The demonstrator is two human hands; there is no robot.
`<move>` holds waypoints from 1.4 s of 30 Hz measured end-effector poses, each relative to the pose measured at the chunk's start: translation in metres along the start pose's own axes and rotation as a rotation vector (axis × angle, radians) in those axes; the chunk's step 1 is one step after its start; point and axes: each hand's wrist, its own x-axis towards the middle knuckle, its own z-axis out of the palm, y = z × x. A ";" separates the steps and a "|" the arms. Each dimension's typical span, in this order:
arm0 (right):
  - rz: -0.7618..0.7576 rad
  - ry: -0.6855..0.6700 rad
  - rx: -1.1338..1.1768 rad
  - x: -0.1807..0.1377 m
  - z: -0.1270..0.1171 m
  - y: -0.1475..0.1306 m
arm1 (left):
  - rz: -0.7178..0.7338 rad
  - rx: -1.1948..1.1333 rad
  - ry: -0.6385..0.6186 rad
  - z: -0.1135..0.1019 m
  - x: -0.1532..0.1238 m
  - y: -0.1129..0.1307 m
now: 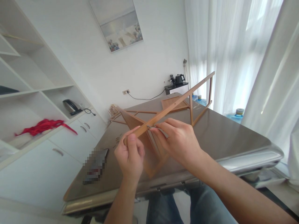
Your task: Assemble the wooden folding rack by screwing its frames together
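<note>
My left hand (pixel 130 152) is closed around the near end of a long wooden frame (pixel 171 106), its thumb lying along the rail. The frame slants up to the right and has a crossbar near its far end. Beside it, my right hand (pixel 178 138) pinches a thin small metal piece (pixel 150 127) against the rail; its exact kind is too small to tell. Under the rail leans a wooden panel (pixel 134 124), with its lower part behind my hands. A second flat wooden panel (pixel 175 101) lies farther back on the table.
The grey table (pixel 233 140) has a rounded metallic front edge. A blurred dark object (pixel 97 166) lies at its left. Small loose parts (pixel 117 140) sit near the left side. Behind stand black kettles (pixel 179 79); shelves (pixel 53 88) are left, water bottles (pixel 238 115) and curtains right.
</note>
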 end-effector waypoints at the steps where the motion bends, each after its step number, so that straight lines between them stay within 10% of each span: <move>1: 0.009 -0.001 0.001 0.000 0.001 -0.001 | -0.001 -0.001 0.000 0.000 0.000 0.000; 42: 0.150 -0.025 -0.050 -0.001 0.000 -0.006 | -0.029 -0.022 0.018 0.002 -0.001 0.000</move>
